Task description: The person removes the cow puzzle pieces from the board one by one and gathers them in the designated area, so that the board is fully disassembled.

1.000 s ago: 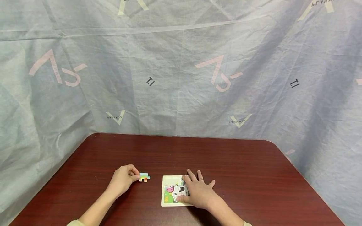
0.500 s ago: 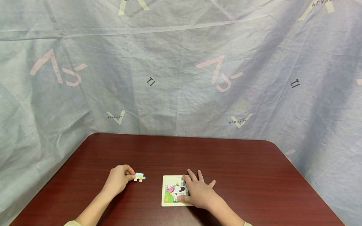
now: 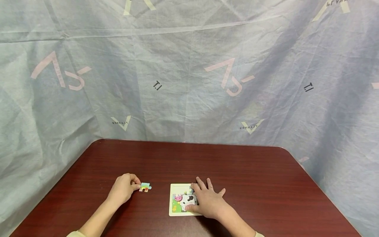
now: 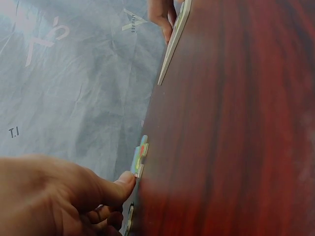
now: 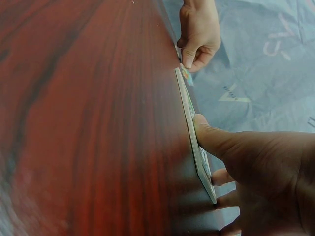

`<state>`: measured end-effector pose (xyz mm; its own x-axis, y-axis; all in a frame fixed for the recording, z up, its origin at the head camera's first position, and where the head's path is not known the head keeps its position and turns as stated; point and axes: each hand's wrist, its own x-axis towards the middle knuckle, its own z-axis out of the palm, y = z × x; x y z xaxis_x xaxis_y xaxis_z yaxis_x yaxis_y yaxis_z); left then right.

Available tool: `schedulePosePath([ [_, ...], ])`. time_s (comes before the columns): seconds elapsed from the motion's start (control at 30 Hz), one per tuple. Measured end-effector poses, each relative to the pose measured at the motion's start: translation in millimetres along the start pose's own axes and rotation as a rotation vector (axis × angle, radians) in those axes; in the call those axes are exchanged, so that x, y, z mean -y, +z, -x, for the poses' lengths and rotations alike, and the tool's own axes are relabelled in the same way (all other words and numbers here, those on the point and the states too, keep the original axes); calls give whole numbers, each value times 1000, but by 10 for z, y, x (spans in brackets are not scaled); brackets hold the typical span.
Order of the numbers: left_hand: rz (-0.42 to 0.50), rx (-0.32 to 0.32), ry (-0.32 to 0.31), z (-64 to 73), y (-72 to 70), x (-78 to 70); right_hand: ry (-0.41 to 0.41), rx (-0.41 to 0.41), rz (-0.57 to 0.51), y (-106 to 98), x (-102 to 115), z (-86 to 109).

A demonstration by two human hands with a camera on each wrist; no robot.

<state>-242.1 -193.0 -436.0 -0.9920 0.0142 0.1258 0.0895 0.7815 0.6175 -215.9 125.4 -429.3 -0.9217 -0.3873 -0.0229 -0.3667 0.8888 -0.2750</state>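
Observation:
My left hand (image 3: 122,189) pinches a jigsaw piece (image 3: 145,187) by its left edge between thumb and fingers. The piece is printed light blue, yellow and red, and a blue knob sticks out on its right side. To its right lies a framed cow puzzle (image 3: 177,208) with a pale rim, a pink-nosed cow and green grass. The upper left part of its tray is plain cream. My right hand (image 3: 208,200) rests on the puzzle's right side with fingers spread, hiding that part. From the right wrist, the thumb shows on the puzzle's face and the fingers reach past its edge.
Beyond the left fingers, another thin flat piece (image 4: 130,216) shows partly in the left wrist view. The dark red wooden table (image 3: 251,174) has rounded far corners. Grey printed cloth (image 3: 189,98) hangs behind it and along both sides.
My left hand has drawn the jigsaw piece a little to the left, away from the puzzle, tilting it slightly on the way. The right hand and the puzzle have stayed in place.

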Motion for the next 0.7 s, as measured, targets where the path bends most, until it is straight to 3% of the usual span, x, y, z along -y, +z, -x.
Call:
schedulePosePath([
  [0.23,-23,8,-15,-3,-6,-1,0,3,4,1,-3,-1],
  [0.43,-22,-12,26,18,-3,-50,4,-9,7,3,-1,2],
  [0.7,70,0,27,72,59,-197,16,-19,-14,16,-4,6],
])
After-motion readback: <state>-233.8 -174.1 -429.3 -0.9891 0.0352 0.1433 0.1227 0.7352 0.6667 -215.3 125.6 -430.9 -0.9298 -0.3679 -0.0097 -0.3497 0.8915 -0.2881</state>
